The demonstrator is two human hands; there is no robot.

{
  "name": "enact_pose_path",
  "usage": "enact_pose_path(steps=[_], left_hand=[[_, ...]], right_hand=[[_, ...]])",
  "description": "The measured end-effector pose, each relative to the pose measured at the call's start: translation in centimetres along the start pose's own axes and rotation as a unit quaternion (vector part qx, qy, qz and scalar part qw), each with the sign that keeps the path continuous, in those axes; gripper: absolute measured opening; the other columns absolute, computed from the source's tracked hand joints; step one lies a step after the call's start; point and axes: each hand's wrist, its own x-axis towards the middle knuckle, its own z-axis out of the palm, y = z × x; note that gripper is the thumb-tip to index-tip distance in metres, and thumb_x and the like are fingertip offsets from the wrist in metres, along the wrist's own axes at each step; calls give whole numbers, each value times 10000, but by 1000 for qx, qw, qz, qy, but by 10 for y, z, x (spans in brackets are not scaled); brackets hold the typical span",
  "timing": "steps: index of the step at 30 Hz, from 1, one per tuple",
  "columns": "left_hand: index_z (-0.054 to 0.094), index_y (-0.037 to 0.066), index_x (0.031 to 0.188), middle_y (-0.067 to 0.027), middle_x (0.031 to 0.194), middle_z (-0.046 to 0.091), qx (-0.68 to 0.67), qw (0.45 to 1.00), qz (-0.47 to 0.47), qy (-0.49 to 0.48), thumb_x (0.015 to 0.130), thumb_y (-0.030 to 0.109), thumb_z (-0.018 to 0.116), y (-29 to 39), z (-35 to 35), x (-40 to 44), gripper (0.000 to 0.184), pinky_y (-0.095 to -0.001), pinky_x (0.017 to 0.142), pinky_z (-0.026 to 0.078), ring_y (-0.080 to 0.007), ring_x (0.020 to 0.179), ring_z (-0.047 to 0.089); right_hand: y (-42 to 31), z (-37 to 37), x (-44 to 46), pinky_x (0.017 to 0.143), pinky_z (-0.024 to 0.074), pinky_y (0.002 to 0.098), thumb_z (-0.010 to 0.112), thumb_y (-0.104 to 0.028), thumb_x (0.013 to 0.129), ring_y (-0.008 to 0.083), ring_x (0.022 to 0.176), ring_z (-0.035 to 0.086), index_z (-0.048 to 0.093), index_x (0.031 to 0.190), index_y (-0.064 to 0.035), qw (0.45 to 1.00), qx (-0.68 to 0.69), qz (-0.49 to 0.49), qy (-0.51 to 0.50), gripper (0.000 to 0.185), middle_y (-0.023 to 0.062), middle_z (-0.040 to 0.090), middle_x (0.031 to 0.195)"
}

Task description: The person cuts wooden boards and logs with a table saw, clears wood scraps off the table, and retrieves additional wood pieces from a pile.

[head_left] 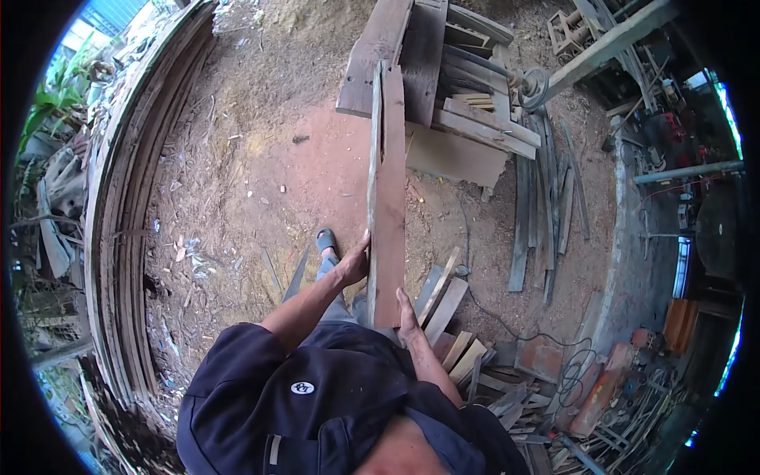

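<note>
A long wooden plank (389, 214) stretches away from my body, its near end close to my waist. Along its left edge the wood is rough and pale, and a dark split runs down the far part. My left hand (356, 265) grips the left edge, with the fingers partly hidden under the wood. Against the right edge near the close end, my right hand (408, 317) is wrapped round the plank. The plank's far end overlaps the wide boards (366, 67) of a bench; whether it touches them I cannot tell.
A pulley wheel (534, 85) sits at the bench's right. Long boards (119, 222) are stacked along the left. Offcuts (467, 348) and a cable (491, 313) lie right of my body. Thin strips (522, 222) lie beyond, near a concrete ledge (621, 229).
</note>
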Motion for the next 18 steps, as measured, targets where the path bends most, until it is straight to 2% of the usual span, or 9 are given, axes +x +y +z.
enact_pose_path(steps=[2,4,5,7,9,12,14,15,18], left_hand=[[464,94,1404,-102,1403,512,-28,998,42,-29,937,642,449,-2,-3,-1,720,-421,1071,384,-250,1261,501],[512,95,1363,-106,1302,596,-63,997,-14,-52,919,646,482,1,2,-7,708,-434,1017,446,-260,1153,590],[565,86,1299,-104,1165,669,-103,993,-29,-47,913,611,531,2,7,-5,653,-431,949,499,-258,1040,649],[571,74,1276,-105,1114,679,-86,995,-30,-51,913,591,550,9,20,-6,632,-418,917,516,-250,992,663],[606,43,1176,-98,977,696,-71,997,-15,-14,935,493,573,17,44,-15,512,-374,801,552,-226,843,681],[620,23,1139,-96,965,690,18,999,26,21,934,454,588,16,46,-9,478,-361,751,547,-212,803,671],[605,-32,1138,-143,976,683,193,970,87,119,821,512,713,8,36,2,639,-373,766,541,-228,841,672],[578,-51,1169,-158,1017,670,261,946,90,173,812,544,708,7,39,2,706,-368,798,532,-238,884,667],[522,-87,1224,-196,1104,640,405,870,79,270,789,602,705,15,65,-8,835,-381,863,514,-260,985,647]], right_hand=[[-7,7,-8,964,480,399,496,-540,946,231,1106,605,471,1370,-54,999,29,7,-30,645,114,594,1249],[-15,16,-17,958,489,415,494,-556,942,241,1097,616,470,1376,-65,997,58,13,-58,655,120,597,1251],[-18,23,-20,983,479,431,481,-560,948,255,1138,599,450,1389,-59,986,123,16,-109,668,123,592,1270],[-28,32,-29,986,481,494,459,-601,940,297,1158,594,433,1403,-50,950,231,53,-203,720,143,577,1297],[-33,33,-33,992,477,483,436,-610,943,291,1147,601,447,1397,-60,948,241,68,-195,713,138,591,1280],[-18,13,-16,1032,445,452,416,-609,951,290,1205,564,425,1424,-61,949,227,77,-205,724,148,553,1339],[-9,4,-8,1108,358,412,410,-583,967,284,1316,462,379,1458,-28,999,-14,-4,48,741,157,461,1445],[-6,3,-7,1108,358,412,410,-583,967,284,1316,462,379,1458,-28,999,-13,-4,49,741,157,461,1445],[-3,-1,-3,1165,235,334,421,-586,966,273,1423,308,328,1457,69,950,-284,-106,67,824,193,365,1512]])
